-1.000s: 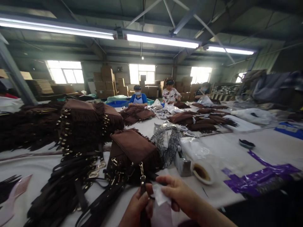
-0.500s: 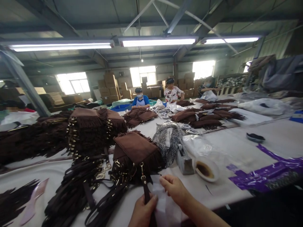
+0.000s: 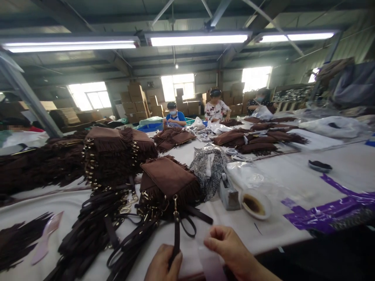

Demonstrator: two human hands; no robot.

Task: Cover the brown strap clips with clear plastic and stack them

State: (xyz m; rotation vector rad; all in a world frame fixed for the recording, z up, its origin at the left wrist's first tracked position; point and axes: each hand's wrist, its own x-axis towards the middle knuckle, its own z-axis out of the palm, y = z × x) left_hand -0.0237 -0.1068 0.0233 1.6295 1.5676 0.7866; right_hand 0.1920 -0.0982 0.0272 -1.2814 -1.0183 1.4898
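Note:
My left hand [image 3: 162, 263] is closed around a dark brown strap [image 3: 176, 234], which hangs by a gold clasp from a brown fringed bag [image 3: 170, 177]. Thumb and fingers pinch it near the table's front edge. To the right, my right hand [image 3: 230, 248] has its fingertips pressed together on a thin, whitish, see-through strip [image 3: 210, 260] that hangs below them, slightly blurred. A loose dark strap end [image 3: 202, 214] lies just beyond the right fingers. More dark straps [image 3: 88, 230] with gold hardware are heaped left of my left hand.
A grey tape dispenser [image 3: 230, 196] and a stained white bowl [image 3: 265, 207] stand right of the bag. Purple plastic [image 3: 328, 212] lies farther right, a pink comb [image 3: 48, 238] at left. Stacked fringed bags [image 3: 108, 164] rise behind the straps. Co-workers [image 3: 216, 107] sit across the table.
My left hand has shifted left and down with the strap. My right hand has drawn slightly right and down, and the whitish strip hangs lower. The dark strap end shows more fully.

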